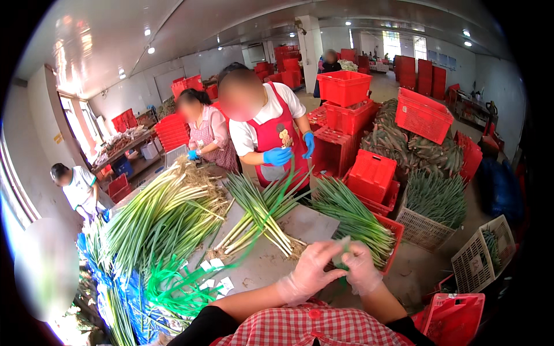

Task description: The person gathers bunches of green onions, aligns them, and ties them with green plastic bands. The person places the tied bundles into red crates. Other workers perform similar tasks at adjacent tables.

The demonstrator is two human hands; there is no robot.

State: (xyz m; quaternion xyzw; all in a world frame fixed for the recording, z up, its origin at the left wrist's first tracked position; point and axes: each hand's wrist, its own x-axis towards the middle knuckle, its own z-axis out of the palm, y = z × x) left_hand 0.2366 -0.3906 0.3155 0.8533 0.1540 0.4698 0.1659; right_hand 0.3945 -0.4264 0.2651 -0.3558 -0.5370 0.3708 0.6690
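My left hand (313,271), in a clear plastic glove, is raised over the near right edge of the table, its fingers closed. Beside it, almost touching, is my right hand (362,270) in the same kind of glove, also closed. A small pale green piece (345,244) shows between the fingertips; its kind is unclear. Just beyond my hands lie crossed bunches of green onions (259,225) on the grey metal table (314,224). A tangle of green plastic ribbon (176,288) sits to the left, with one strand arching up across the onions.
A large heap of green onions (164,213) covers the table's left side, near white tags (224,285). More onions fill a red crate (392,230) at right. Across the table stands a co-worker in a red apron (284,144) and blue gloves. Red crates (345,89) are stacked behind.
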